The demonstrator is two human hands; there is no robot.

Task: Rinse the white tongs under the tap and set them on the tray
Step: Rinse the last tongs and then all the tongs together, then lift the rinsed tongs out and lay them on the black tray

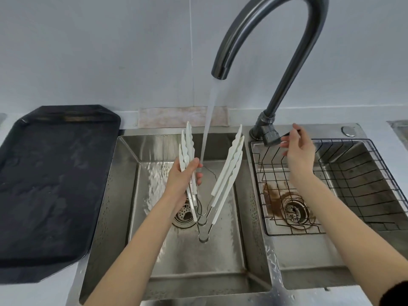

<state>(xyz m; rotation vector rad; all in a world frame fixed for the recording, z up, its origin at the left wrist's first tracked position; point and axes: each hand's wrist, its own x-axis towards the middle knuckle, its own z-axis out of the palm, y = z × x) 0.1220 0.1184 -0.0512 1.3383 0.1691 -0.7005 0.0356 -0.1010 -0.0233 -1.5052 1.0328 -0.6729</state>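
Note:
My left hand (184, 178) grips the left arms of a bunch of white tongs (227, 171) over the left sink basin (123, 173). The tongs spread in a V, tips up, with their metal hinge loops pointing down. Water streams from the dark curved tap (265, 29) and falls between the two sets of arms, next to my left fingers. My right hand (298, 151) is at the thin lever of the tap's base, with fingertips on it. The black tray (50, 184) lies flat on the counter to the left of the sink, wet and with nothing on it.
The right basin holds a black wire rack (353, 173) and has brown stains around its drain (293, 209). A pale cloth (174, 117) lies against the wall behind the left basin. A grey wall stands behind everything.

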